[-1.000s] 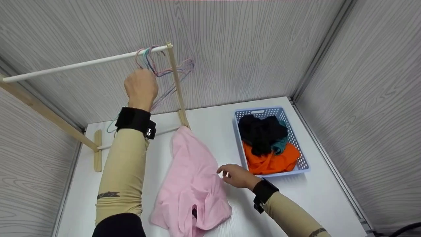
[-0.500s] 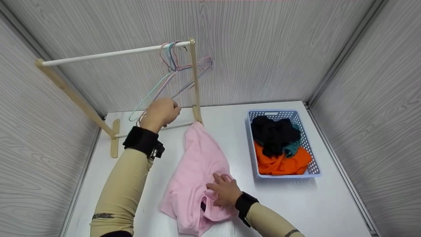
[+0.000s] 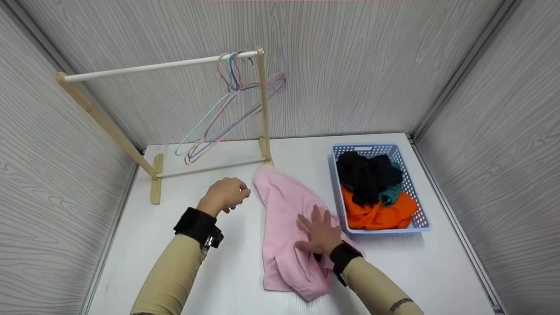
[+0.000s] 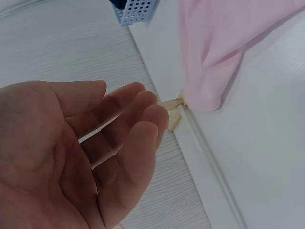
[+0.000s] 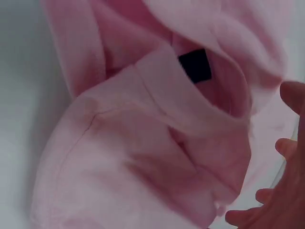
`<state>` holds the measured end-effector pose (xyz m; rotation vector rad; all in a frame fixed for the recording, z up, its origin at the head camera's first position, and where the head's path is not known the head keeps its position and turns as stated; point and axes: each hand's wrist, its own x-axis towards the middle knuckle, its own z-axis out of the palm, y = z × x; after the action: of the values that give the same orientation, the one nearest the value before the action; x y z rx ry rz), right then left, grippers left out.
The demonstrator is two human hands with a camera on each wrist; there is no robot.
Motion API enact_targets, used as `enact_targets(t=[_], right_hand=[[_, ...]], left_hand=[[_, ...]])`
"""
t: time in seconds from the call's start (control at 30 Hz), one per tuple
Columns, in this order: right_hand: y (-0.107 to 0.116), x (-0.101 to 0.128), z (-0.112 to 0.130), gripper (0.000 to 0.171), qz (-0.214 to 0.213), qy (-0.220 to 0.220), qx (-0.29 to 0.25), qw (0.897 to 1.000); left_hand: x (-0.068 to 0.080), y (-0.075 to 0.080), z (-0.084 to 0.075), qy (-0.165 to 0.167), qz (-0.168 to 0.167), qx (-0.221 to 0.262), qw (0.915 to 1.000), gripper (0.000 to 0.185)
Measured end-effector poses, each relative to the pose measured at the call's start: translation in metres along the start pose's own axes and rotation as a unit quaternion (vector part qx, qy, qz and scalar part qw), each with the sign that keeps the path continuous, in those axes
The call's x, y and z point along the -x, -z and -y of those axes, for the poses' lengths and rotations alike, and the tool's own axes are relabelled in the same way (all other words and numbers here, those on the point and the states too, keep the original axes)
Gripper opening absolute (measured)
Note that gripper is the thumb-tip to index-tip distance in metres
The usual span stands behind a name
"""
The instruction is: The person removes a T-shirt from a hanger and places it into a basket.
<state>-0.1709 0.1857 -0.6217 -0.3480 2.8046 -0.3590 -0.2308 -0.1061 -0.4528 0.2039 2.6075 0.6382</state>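
A pink garment [image 3: 282, 218] lies crumpled on the white table, its narrow end near the rack's foot. The right wrist view shows its neckband and a dark label [image 5: 195, 66] inside. My right hand [image 3: 321, 234] rests on the garment with fingers spread; at the edge of the right wrist view, the same hand [image 5: 286, 195] appears beside the cloth. Left of the garment, my left hand [image 3: 225, 194] hovers over the table, apart from the cloth. Up close, its fingers [image 4: 138, 152] are loosely bent and hold nothing.
At the back left stands a rack with a white rail [image 3: 153, 66], where several thin hangers [image 3: 218, 120] hang near the right post. Close to the garment's right side is a blue basket [image 3: 380, 232] holding black [image 3: 365, 175], teal [image 3: 391, 195] and orange clothes [image 3: 385, 214].
My left hand has come down from the hangers toward the table. My right hand has moved onto the pink garment, whose lower part has shifted right, toward the basket. The head view has shifted too.
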Motion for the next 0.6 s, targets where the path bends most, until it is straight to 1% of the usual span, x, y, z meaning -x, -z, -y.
enact_targets(t=[0.07, 0.1, 0.13, 0.17, 0.23, 0.33, 0.4, 0.5, 0.53, 0.57, 0.6], right_hand=[[-0.006, 0.004, 0.01, 0.093, 0.03, 0.002, 0.024, 0.999], [-0.01, 0.006, 0.015, 0.096, 0.037, 0.005, 0.04, 0.999], [-0.014, 0.008, 0.019, 0.095, 0.037, 0.007, 0.05, 0.998], [-0.018, 0.009, 0.023, 0.091, 0.028, 0.01, 0.054, 0.998], [-0.024, 0.01, 0.029, 0.078, 0.0, 0.02, 0.05, 0.999], [-0.028, 0.01, 0.031, 0.053, -0.032, 0.048, 0.012, 0.998], [-0.029, 0.009, 0.029, 0.037, -0.036, 0.07, -0.001, 0.997], [-0.023, 0.006, 0.024, 0.022, -0.021, 0.097, -0.006, 0.995], [-0.017, 0.004, 0.022, 0.021, -0.015, 0.102, -0.012, 0.995], [-0.01, 0.003, 0.021, 0.025, -0.008, 0.105, -0.019, 0.994], [0.0, 0.001, 0.02, 0.034, -0.001, 0.106, -0.03, 0.994]], left_hand=[[0.0, -0.008, 0.003, 0.003, 0.004, 0.004, 1.0, 0.037], [0.0, -0.011, 0.005, 0.004, 0.005, 0.005, 1.0, 0.037], [0.0, -0.014, 0.005, 0.005, 0.007, 0.007, 0.9999, 0.037], [0.0, -0.017, 0.007, 0.007, 0.009, 0.007, 0.9999, 0.037], [0.001, -0.021, 0.009, 0.013, 0.009, 0.009, 0.9998, 0.036], [0.002, -0.025, 0.011, 0.021, 0.011, 0.013, 0.9996, 0.036], [0.003, -0.027, 0.013, 0.021, 0.013, 0.014, 0.9996, 0.036], [0.005, -0.029, 0.014, 0.023, 0.02, 0.017, 0.9994, 0.036], [0.006, -0.03, 0.015, 0.022, 0.022, 0.017, 0.9994, 0.036], [0.007, -0.029, 0.016, 0.022, 0.023, 0.019, 0.9993, 0.036], [0.007, -0.029, 0.017, 0.021, 0.024, 0.021, 0.9993, 0.036]])
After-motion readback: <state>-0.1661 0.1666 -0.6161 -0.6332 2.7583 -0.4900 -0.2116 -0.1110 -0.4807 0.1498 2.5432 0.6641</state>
